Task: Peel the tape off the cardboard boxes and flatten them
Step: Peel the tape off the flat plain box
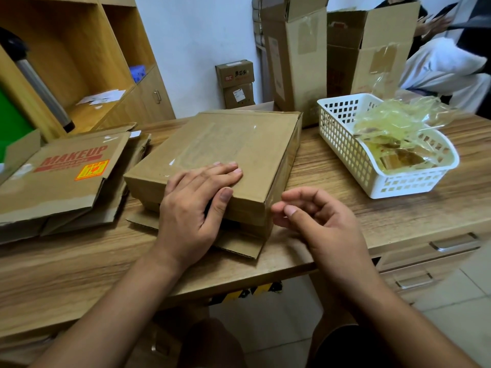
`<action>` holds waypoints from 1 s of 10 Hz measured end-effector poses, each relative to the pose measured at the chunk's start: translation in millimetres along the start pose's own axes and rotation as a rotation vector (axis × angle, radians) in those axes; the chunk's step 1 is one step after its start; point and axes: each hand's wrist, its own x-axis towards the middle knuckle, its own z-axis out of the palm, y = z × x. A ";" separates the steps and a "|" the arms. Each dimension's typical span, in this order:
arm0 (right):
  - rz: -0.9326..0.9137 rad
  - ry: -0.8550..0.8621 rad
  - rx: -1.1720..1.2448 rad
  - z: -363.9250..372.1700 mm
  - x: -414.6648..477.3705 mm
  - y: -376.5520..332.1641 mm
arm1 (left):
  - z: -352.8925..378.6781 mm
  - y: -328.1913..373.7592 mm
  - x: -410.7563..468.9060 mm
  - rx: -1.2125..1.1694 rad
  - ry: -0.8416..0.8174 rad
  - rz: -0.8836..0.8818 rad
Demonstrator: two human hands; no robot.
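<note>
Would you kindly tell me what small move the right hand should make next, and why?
Probably the right hand should move to the near right corner of the box and pick at a tape edge. The left hand lies flat on the box top, steadying it; clear tape shines across that top; the right hand hovers beside the corner, fingers loosely curled, holding nothing.

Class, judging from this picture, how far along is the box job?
Done: flattened boxes lie stacked at left; peeled tape fills the white basket. In hand: the left hand presses a taped box, right hand beside it. Left: tall boxes behind.
</note>
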 end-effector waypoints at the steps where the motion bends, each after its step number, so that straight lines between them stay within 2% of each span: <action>1: 0.002 0.059 0.057 -1.2 3.3 1.4 | 0.3 0.0 -0.3 0.001 -0.001 -0.001; 6: -0.027 -0.052 -0.019 0.1 -3.0 -0.9 | 0.7 0.7 -0.3 0.016 0.006 0.009; 8: -0.041 0.013 0.033 -0.4 -0.9 1.6 | 0.0 1.9 -0.3 0.006 0.004 0.000; 10: -0.053 -0.007 0.009 -1.9 -0.6 1.3 | 0.0 1.6 0.0 0.013 0.011 -0.008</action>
